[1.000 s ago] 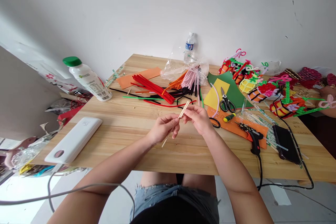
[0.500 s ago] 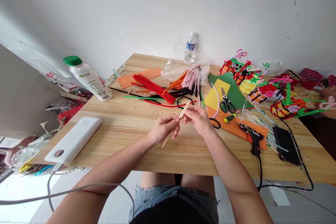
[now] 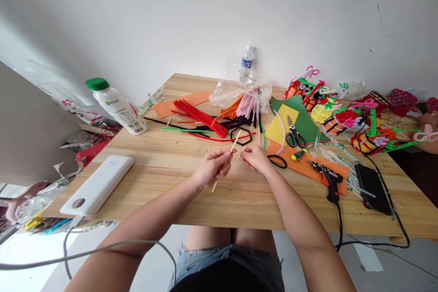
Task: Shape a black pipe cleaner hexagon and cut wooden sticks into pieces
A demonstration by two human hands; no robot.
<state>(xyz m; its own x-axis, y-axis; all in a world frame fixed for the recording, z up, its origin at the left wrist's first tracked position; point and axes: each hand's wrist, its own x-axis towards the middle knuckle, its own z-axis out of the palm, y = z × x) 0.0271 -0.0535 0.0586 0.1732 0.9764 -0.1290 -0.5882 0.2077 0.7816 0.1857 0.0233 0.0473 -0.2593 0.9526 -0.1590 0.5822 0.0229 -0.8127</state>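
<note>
My left hand (image 3: pixel 216 167) is closed around a thin pale wooden stick (image 3: pixel 235 141), which slants with its upper end away from me and its lower end towards the table's front. Just to its right, my right hand (image 3: pixel 256 159) pinches a much shorter piece of wooden stick (image 3: pixel 241 152). The two pieces are apart. Beyond my hands lie a black hexagon of bent pipe cleaner (image 3: pixel 241 143), a red pipe cleaner bundle (image 3: pixel 201 118) and a pink bundle (image 3: pixel 247 104). A black ring (image 3: pixel 278 161) sits right of my right hand.
Scissors (image 3: pixel 294 134) rest on yellow and green sheets. A glue gun (image 3: pixel 330 181), a yellow-handled tool (image 3: pixel 299 154) and a phone (image 3: pixel 372 189) are at the right. A power bank (image 3: pixel 99 185) and a white bottle (image 3: pixel 118 108) stand left. Decorated pipe-cleaner baskets (image 3: pixel 342 121) line the back right.
My right hand has drawn away from my left, moving slightly right and down with the short piece. The longer stick stays in my left hand. The view has shifted slightly.
</note>
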